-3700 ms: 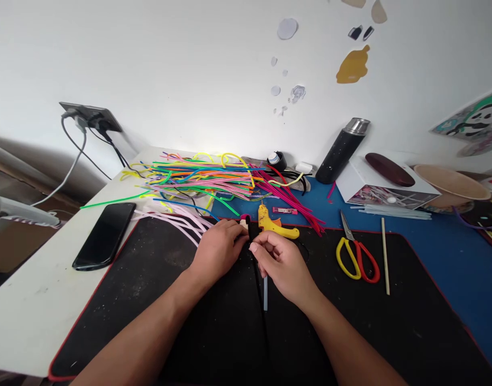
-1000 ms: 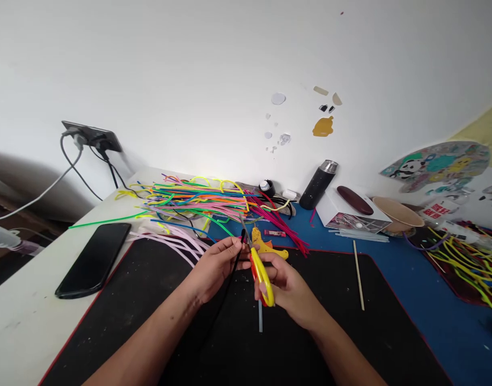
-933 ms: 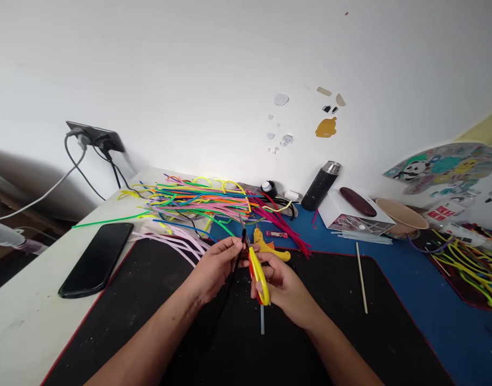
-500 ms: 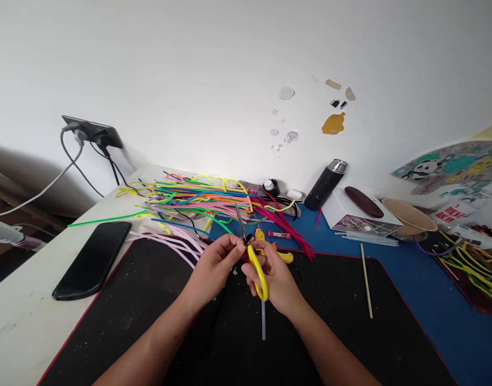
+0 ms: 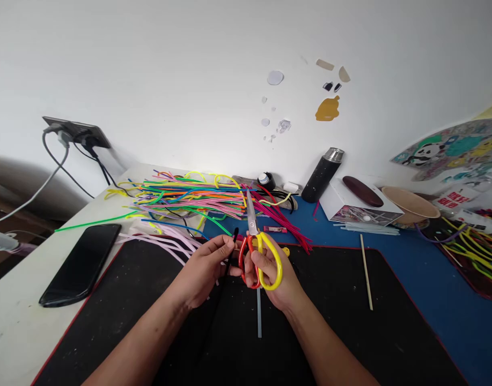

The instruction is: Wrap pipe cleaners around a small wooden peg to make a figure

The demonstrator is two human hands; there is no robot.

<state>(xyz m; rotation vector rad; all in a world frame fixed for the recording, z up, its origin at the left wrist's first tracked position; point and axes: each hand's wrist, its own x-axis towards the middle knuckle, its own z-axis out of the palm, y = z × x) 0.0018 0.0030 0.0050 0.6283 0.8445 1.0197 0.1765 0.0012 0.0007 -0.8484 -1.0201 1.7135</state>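
My left hand (image 5: 207, 265) pinches a black pipe cleaner (image 5: 225, 273) near its upper end; the rest of the strand trails down toward me over the black mat (image 5: 370, 332). My right hand (image 5: 272, 273) grips scissors (image 5: 257, 252) with one red and one yellow handle, fingers through the loops, blades closed and pointing up and away, just right of the pipe cleaner's tip. A clear glue stick (image 5: 258, 313) lies on the mat below my right hand. A yellow glue gun (image 5: 285, 250) is mostly hidden behind my right hand.
A heap of coloured pipe cleaners (image 5: 197, 195) lies behind my hands. A black phone (image 5: 81, 264) rests at left, a wooden stick (image 5: 365, 271) at right. Further back stand a black flask (image 5: 322, 174), a white box (image 5: 360, 206) and a wooden bowl (image 5: 410, 201).
The scissors, which lay on the mat 3.7 s ago, are in my right hand. In the last second they turned so both handles face me, blades now closed and upright.
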